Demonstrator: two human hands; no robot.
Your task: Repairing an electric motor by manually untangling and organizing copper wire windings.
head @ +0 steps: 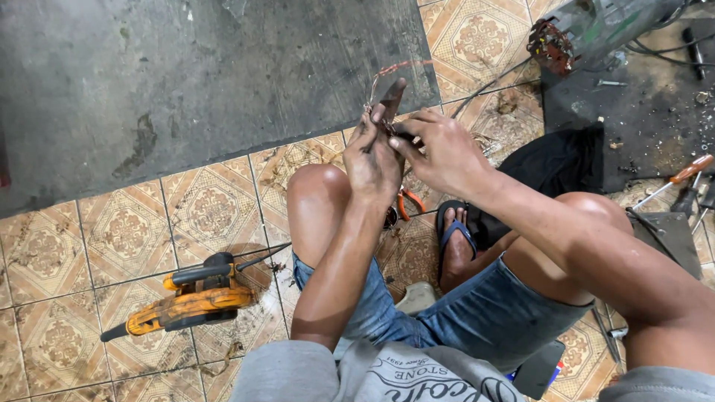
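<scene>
Down on the tiled floor (126, 231), an orange power tool (186, 298) lies idle by the left knee, orange-handled pliers (408, 202) by the sandal. Up between the knees, left hand (372, 160) and right hand (439, 152) meet, both pinched narrow on thin wires (383, 83). Strands there are partly twisted; loose ends poke free, so twisting looks unfinished.

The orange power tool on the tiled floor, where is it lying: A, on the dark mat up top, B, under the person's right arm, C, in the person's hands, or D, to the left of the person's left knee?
D: the orange power tool lies on the patterned tiles, out past the left knee, away from both hands.
</scene>
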